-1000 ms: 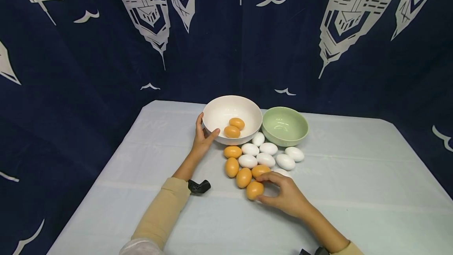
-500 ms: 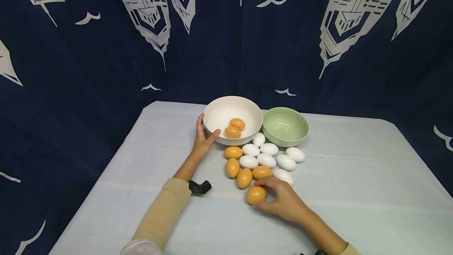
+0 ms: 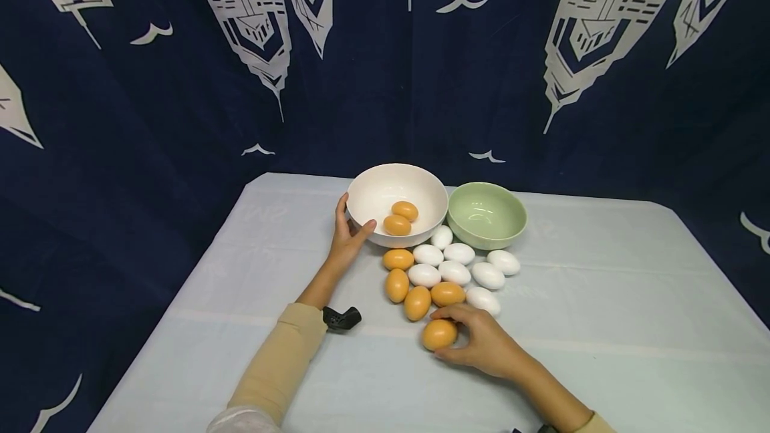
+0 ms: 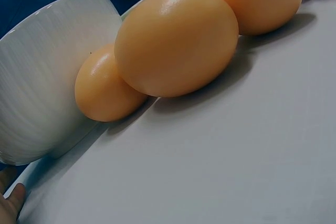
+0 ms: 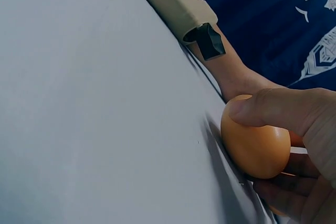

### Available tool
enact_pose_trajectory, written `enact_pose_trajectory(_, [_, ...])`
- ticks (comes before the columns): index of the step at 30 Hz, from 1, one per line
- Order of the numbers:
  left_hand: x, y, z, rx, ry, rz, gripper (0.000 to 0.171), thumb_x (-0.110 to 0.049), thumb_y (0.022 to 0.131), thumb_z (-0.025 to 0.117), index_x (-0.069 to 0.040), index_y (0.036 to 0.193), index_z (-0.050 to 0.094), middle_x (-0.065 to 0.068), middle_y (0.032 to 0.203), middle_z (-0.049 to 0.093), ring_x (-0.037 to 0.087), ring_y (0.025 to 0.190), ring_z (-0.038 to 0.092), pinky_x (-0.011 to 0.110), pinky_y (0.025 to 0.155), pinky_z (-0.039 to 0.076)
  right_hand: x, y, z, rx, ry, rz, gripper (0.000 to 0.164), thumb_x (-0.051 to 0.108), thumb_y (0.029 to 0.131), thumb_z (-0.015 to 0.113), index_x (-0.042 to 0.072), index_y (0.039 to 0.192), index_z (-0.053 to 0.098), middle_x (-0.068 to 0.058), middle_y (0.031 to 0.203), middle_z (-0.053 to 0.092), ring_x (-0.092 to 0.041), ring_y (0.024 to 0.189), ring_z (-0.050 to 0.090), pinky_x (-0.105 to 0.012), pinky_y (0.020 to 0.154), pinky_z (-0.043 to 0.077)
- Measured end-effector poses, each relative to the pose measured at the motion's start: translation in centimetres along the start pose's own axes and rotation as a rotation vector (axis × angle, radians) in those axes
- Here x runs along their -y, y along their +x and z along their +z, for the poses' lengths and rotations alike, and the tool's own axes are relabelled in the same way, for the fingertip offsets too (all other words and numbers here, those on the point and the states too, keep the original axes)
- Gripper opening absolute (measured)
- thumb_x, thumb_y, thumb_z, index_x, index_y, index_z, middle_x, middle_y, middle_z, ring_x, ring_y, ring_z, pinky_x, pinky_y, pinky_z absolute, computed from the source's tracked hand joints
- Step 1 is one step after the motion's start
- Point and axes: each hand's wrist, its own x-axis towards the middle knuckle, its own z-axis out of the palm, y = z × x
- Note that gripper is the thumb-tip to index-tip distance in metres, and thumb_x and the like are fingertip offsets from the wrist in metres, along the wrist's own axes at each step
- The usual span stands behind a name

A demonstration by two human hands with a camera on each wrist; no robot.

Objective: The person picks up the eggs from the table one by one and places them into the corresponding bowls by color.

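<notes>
My left hand holds the left side of the white bowl, its thumb at the front of the rim. Two brown eggs lie inside that bowl. Near the front of the group, my right hand pinches a brown egg between thumb and fingers; in the right wrist view the thumb lies over this egg, close over the tabletop. Several more brown eggs lie on the table just beyond it. At the lower left of the left wrist view, fingertips show below the bowl.
A green bowl with nothing in it stands right beside the white one. Several white eggs lie in front of both bowls. A pale cloth covers the table, and a dark blue printed curtain hangs behind it.
My right hand has drawn the pinched egg a little toward me, away from the other brown eggs, uncovering a white egg. The left hand stays at the white bowl.
</notes>
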Motion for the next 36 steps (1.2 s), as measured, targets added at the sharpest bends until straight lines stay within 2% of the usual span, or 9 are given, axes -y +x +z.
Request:
enact_pose_trajectory(10, [0.07,-0.03,0.05,-0.004,0.033,0.003,0.084,-0.016,0.094,0.062,-0.018,0.156,0.005,0.010,0.162,0.002,0.038,0.138,0.030,0.043,0.112,0.029,-0.36,-0.13,0.23,0.013,0.041,0.005,0.045,0.017,0.073,0.087,0.008,0.113,0.068,0.006,0.108,0.066,-0.008,0.097,0.058,-0.027,0.085,0.051])
enact_pose_trajectory(20, [-0.03,-0.15,-0.09,0.005,0.022,0.018,0.085,-0.015,0.094,0.062,-0.017,0.156,0.004,0.010,0.161,0.001,0.039,0.137,0.031,0.043,0.112,0.029,-0.26,-0.01,0.19,0.034,0.086,0.022,0.044,0.020,0.075,0.086,0.008,0.113,0.068,0.005,0.108,0.066,-0.008,0.097,0.058,-0.027,0.085,0.051])
enact_pose_trajectory(28, [-0.08,-0.16,-0.09,-0.004,0.036,0.011,0.085,-0.018,0.094,0.062,-0.017,0.156,0.004,0.010,0.161,0.002,0.038,0.138,0.031,0.043,0.113,0.028,-0.23,0.05,0.09,0.029,0.090,0.016,0.045,0.021,0.074,0.086,0.008,0.114,0.068,0.003,0.108,0.067,-0.009,0.096,0.059,-0.027,0.085,0.051])
enact_pose_trajectory(32, [-0.18,-0.16,-0.07,-0.003,0.041,0.009,0.085,-0.019,0.094,0.062,-0.017,0.156,0.004,0.010,0.161,0.002,0.039,0.138,0.030,0.044,0.113,0.027,-0.07,0.23,-0.24,0.032,0.129,0.039,0.048,0.022,0.074,0.086,0.006,0.116,0.068,0.001,0.110,0.067,-0.010,0.096,0.060,-0.027,0.085,0.051])
enact_pose_trajectory(36, [-0.21,-0.09,-0.06,-0.007,0.047,0.004,0.086,-0.021,0.093,0.062,-0.018,0.156,0.003,0.011,0.161,0.001,0.040,0.138,0.029,0.046,0.113,0.027,0.10,0.57,-0.71,0.028,0.169,0.016,0.050,0.020,0.075,0.086,0.004,0.117,0.067,-0.003,0.112,0.066,-0.011,0.097,0.060,-0.027,0.085,0.052])
